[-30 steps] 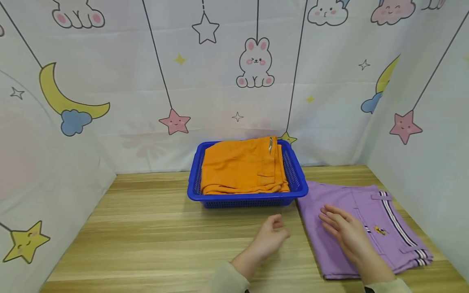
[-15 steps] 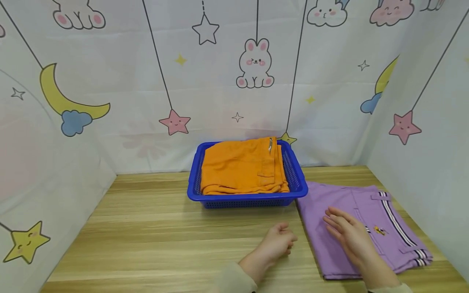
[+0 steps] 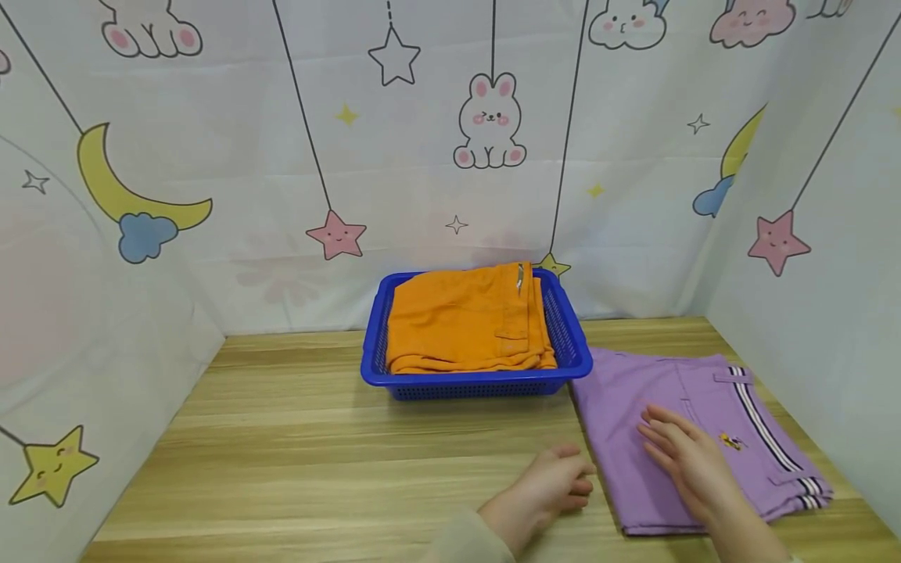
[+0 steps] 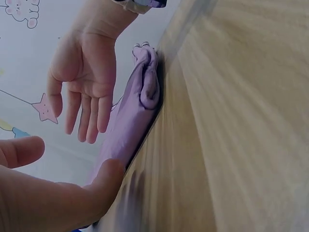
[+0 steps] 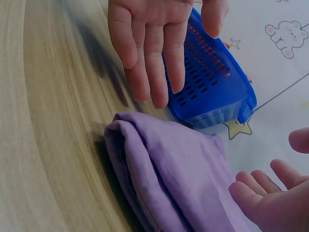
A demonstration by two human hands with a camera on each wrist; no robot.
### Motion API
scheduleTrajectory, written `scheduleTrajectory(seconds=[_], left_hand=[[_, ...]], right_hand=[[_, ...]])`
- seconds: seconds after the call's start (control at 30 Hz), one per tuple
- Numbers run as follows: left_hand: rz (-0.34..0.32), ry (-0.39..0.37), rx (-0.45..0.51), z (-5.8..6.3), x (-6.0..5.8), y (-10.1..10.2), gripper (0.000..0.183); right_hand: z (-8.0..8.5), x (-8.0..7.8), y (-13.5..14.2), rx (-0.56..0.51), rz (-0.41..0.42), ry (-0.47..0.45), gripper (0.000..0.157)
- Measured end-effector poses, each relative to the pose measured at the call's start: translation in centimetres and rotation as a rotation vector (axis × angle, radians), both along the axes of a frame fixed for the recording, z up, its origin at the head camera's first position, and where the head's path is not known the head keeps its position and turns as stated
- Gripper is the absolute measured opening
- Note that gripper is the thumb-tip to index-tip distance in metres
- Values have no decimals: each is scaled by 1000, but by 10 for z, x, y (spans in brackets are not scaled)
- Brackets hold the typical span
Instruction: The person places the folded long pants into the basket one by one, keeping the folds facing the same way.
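Folded purple trousers (image 3: 633,446), with a striped waistband and a small embroidered patch, lie flat on the right side of the table. My right hand (image 3: 686,457) hovers above them, fingers extended, holding nothing. Just left of their folded edge is my left hand (image 3: 552,485), with relaxed, slightly bent fingers and nothing in it. From the left wrist view, a gap shows between the right hand (image 4: 89,82) and the purple trousers (image 4: 128,125). The right wrist view shows the left hand (image 5: 152,48) beside the fold, apart from the cloth.
A blue perforated basket (image 3: 479,389) stands at the back middle of the wooden table (image 3: 303,461), its right corner against the trousers. Folded orange trousers (image 3: 457,320) lie in it. White printed curtains (image 3: 422,180) enclose the back and both sides.
My left hand has moved right and a little nearer, up to the purple trousers' edge. My right hand has shifted slightly right and nearer above them. Basket and garments stay put.
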State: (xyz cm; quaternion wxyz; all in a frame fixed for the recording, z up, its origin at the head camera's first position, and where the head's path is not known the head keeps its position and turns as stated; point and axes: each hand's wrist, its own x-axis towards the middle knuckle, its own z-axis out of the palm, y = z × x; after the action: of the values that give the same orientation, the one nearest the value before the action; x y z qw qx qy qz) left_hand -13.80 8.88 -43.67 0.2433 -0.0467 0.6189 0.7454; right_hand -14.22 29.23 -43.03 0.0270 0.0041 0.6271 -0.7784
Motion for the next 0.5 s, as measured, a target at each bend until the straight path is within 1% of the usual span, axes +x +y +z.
scheduleTrajectory(seconds=[0.13,0.27,0.5], left_hand=[[7,-66,46,0,4,4,54],[5,-113,81,-2,7,8,55],[-4,-131,140,-5,10,14,52]], right_hand=[[-2,2,4,10,-7,-24,26],[-4,4,6,29,-16,-58,24],[-10,7,8,30,-7,-54,23]])
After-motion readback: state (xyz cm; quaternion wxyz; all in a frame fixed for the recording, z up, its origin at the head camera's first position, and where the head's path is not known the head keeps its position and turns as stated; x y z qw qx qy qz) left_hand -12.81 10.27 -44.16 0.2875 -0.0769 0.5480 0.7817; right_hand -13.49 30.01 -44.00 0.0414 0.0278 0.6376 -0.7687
